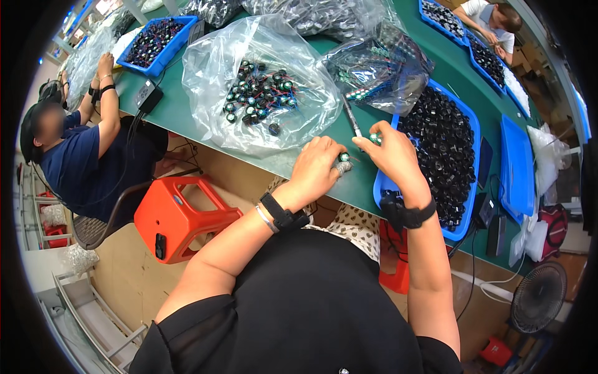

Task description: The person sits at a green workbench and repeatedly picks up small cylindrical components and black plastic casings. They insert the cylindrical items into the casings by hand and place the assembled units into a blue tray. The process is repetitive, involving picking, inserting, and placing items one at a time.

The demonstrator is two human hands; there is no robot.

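My left hand (316, 168) is closed at the table's front edge, with a small round part (344, 157), black with a green-and-white face, between its fingertips. A finger of this hand wears a greyish wrap (342, 167). Just to the right, my right hand (397, 154) pinches another such round part (375, 138) between thumb and fingers. Between and beyond the hands lies a slim pen-like tool (352, 117). Left of it, a clear plastic bag (205, 81) lies spread out with a heap of the same round parts (258, 93), some with thin wires.
Right of my hands, a blue tray (476, 134) holds many black plastic pieces (439, 156). Behind lies a bag of wired parts (380, 68). A co-worker (81, 137) sits left, another person (492, 25) far right. A red stool (180, 215) and a fan (539, 296) flank me.
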